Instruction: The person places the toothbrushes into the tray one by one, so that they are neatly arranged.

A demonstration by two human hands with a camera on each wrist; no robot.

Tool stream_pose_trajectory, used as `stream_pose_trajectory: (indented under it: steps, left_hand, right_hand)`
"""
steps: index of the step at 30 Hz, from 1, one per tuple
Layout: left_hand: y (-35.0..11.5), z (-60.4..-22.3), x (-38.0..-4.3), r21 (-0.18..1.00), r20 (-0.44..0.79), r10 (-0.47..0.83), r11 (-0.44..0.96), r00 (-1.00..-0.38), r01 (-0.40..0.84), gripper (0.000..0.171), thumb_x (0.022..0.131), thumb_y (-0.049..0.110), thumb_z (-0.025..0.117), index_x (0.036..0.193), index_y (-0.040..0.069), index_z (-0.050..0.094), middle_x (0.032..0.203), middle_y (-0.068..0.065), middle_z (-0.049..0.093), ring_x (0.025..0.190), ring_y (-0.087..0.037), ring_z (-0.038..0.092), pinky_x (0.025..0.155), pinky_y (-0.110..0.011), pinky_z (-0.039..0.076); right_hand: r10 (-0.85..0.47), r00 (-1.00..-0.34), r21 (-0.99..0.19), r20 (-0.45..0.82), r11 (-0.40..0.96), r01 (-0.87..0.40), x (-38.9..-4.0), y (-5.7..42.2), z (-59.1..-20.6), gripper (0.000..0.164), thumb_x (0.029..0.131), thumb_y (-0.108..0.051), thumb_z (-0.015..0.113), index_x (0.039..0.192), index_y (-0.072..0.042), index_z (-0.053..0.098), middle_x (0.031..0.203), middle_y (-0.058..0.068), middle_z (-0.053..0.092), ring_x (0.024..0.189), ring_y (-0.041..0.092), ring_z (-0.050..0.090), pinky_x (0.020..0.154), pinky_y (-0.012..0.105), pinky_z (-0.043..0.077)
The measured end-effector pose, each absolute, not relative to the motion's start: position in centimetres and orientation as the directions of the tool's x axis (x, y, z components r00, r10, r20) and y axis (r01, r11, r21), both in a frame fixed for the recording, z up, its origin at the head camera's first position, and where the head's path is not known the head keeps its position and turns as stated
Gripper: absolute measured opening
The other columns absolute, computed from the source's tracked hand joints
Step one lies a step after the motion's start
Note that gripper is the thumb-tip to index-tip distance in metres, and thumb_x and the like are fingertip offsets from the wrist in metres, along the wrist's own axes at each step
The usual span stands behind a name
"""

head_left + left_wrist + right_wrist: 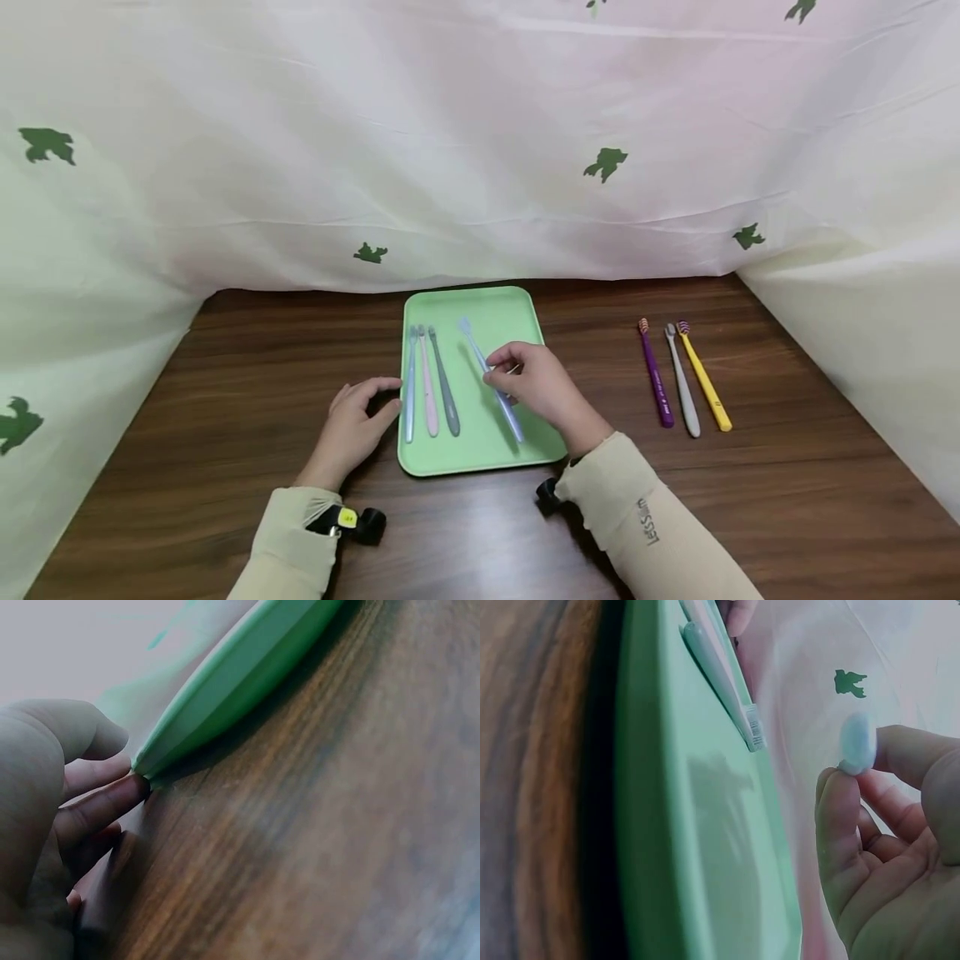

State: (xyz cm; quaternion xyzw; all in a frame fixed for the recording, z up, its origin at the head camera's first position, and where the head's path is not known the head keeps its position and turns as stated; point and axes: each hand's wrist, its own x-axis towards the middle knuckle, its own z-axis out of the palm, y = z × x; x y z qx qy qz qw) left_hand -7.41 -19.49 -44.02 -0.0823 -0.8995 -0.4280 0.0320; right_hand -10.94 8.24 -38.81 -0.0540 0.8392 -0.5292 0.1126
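Observation:
My right hand (533, 382) pinches a light blue toothbrush (514, 422) between thumb and fingers over the right half of a green tray (480, 463). The brush slants, its head toward the back left; in the right wrist view the toothbrush (858, 742) appears end-on, raised above the tray. At the tray's left rim, my left hand (356, 428) touches the edge with relaxed fingers; the left wrist view shows its fingertips (135, 787) right at the rim. Inside the tray, side by side, lie a blue toothbrush (410, 392), a pink toothbrush (428, 392) and a dark grey toothbrush (446, 387).
On the wooden table (600, 533), right of the tray, lie a purple toothbrush (656, 379), a grey toothbrush (682, 387) and a yellow toothbrush (705, 382). A white curtain (480, 167) with green leaf shapes hangs behind the table and at both sides.

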Motion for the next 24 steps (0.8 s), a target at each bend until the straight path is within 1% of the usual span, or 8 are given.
stream_pose_trajectory:
  steps: [10, 14, 20, 24]
  left_hand:
    - [-18.2, -44.1, -7.6, 0.777, 0.109, 0.108, 0.611, -0.988, 0.153, 0.029, 0.097, 0.018, 0.066, 0.125, 0.009, 0.068, 0.13, -0.008, 0.066, 0.131, -0.031, 0.051, 0.123, -0.05, 0.01]
    - [-18.3, -44.0, -7.6, 0.77, 0.115, 0.097, 0.62, -0.989, 0.15, 0.028, 0.097, 0.016, 0.066, 0.124, 0.01, 0.068, 0.129, -0.008, 0.067, 0.131, -0.031, 0.052, 0.122, -0.05, 0.011]
    - [-18.7, -43.9, -7.4, 0.766, 0.109, 0.079, 0.628, -0.991, 0.134, 0.028, 0.096, 0.016, 0.066, 0.123, 0.01, 0.068, 0.128, -0.008, 0.067, 0.132, -0.031, 0.05, 0.123, -0.05, 0.011]
    - [-18.9, -43.9, -7.5, 0.759, 0.124, 0.071, 0.636, -0.99, 0.141, 0.027, 0.096, 0.016, 0.066, 0.123, 0.01, 0.069, 0.127, -0.008, 0.068, 0.132, -0.031, 0.051, 0.122, -0.051, 0.012]
  right_hand:
    - [-0.182, -0.977, -0.913, -0.11, 0.407, 0.027, -12.3, 8.7, -38.6, 0.017, 0.09, -0.009, 0.074, 0.105, -0.002, 0.069, 0.092, 0.009, 0.066, 0.071, 0.018, 0.062, 0.064, 0.032, 0.06]
    - [-0.197, -0.974, -0.916, -0.11, 0.401, 0.023, -12.9, 8.1, -39.0, 0.018, 0.09, -0.009, 0.074, 0.105, -0.001, 0.069, 0.09, 0.009, 0.066, 0.069, 0.017, 0.062, 0.063, 0.031, 0.06]
    - [-0.216, -0.966, -0.911, -0.14, 0.41, 0.04, -13.5, 6.7, -39.4, 0.018, 0.09, -0.008, 0.074, 0.105, 0.0, 0.069, 0.087, 0.009, 0.065, 0.066, 0.017, 0.063, 0.061, 0.03, 0.059]
    - [-0.233, -0.958, -0.896, -0.17, 0.44, 0.052, -14.0, 5.6, -39.3, 0.017, 0.091, -0.009, 0.074, 0.105, -0.001, 0.069, 0.087, 0.009, 0.065, 0.065, 0.017, 0.063, 0.06, 0.029, 0.059]
